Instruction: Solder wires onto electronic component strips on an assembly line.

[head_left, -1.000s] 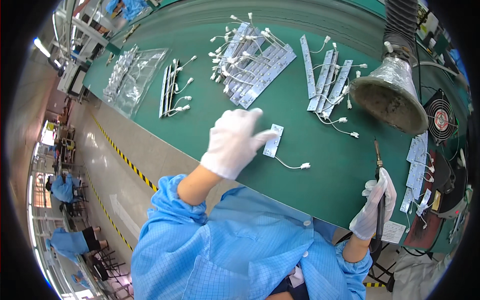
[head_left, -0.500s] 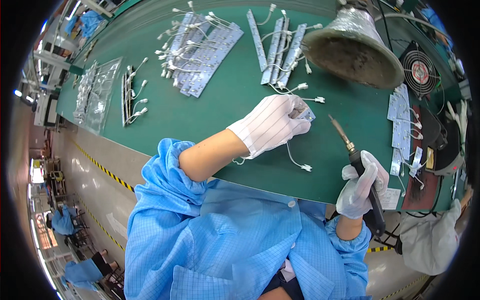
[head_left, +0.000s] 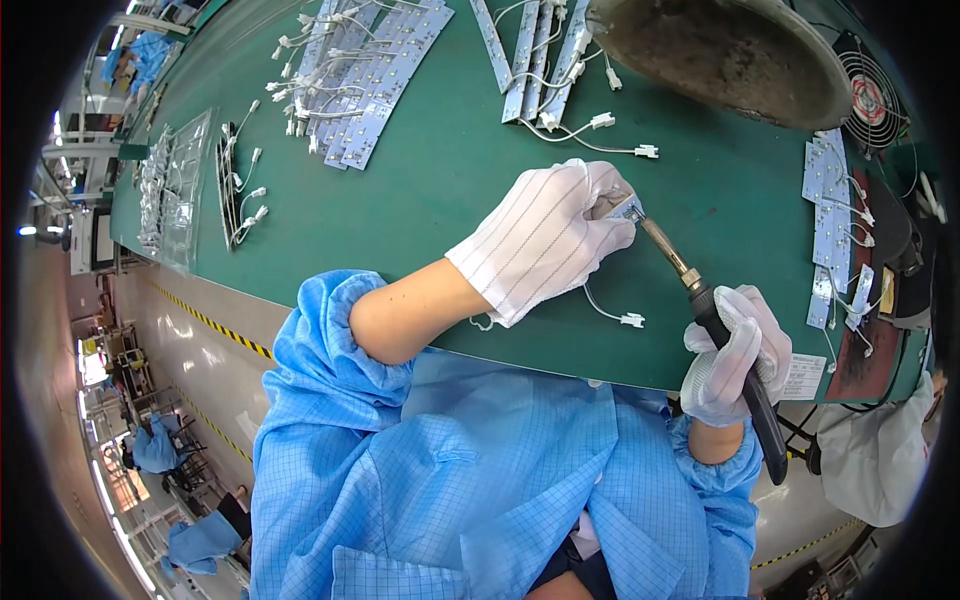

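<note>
My left hand (head_left: pixel 555 232), in a white striped glove, is closed on a small LED board (head_left: pixel 626 208). Only one end of that board shows past the fingers; the glove hides the rest. A thin white lead with a white connector (head_left: pixel 631 320) hangs below the hand onto the green table. My right hand (head_left: pixel 737 355), gloved too, grips a soldering iron (head_left: pixel 707 309) by its black handle. The iron's metal tip meets the exposed end of the board, or is very close to it.
Beyond my hands lie LED strips with leads (head_left: pixel 545 65) and a larger pile of strips (head_left: pixel 375 90). A wide metal fume hood (head_left: pixel 720 65) hangs at the upper right, beside a fan (head_left: pixel 868 95). More boards (head_left: pixel 828 220) lie at right; a clear bag (head_left: pixel 185 195) lies at left.
The soldering iron's tip has come up to the board in my left hand; before, it was apart from it. The whole view has shifted slightly.
</note>
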Demonstrator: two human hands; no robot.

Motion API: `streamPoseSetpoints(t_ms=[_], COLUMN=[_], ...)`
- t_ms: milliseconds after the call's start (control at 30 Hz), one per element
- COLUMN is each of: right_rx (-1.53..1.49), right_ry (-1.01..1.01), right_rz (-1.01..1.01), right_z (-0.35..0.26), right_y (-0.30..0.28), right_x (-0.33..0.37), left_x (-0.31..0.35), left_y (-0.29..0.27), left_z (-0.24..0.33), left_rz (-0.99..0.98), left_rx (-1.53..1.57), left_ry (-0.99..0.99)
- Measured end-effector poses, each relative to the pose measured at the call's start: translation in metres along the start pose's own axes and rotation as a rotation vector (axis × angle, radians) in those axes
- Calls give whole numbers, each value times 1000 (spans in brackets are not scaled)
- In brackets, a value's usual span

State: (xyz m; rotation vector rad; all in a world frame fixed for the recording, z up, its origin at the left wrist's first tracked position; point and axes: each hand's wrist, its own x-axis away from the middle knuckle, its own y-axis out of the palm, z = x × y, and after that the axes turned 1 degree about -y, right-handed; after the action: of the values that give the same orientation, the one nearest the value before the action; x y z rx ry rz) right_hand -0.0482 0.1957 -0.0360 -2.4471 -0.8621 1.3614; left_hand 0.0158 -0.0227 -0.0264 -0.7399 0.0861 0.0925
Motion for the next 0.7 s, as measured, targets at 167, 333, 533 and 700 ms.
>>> streamPoseSetpoints(t_ms=[167, 333, 533, 700], right_rx=[-89, -93, -104, -88], right_ry=[116, 80, 96, 93], right_rz=[-22, 30, 47, 28], right_z=[-5, -3, -3, -2], right_y=[-1, 1, 3, 2], right_x=[0, 2, 2, 0], left_x=[-2, -1, -1, -2], left_y=[1, -1, 0, 0], left_z=[4, 6, 2, 5], left_rz=[-8, -20, -38, -18], left_rx=[12, -6, -58, -103], left_ry=[-72, -81, -108, -51])
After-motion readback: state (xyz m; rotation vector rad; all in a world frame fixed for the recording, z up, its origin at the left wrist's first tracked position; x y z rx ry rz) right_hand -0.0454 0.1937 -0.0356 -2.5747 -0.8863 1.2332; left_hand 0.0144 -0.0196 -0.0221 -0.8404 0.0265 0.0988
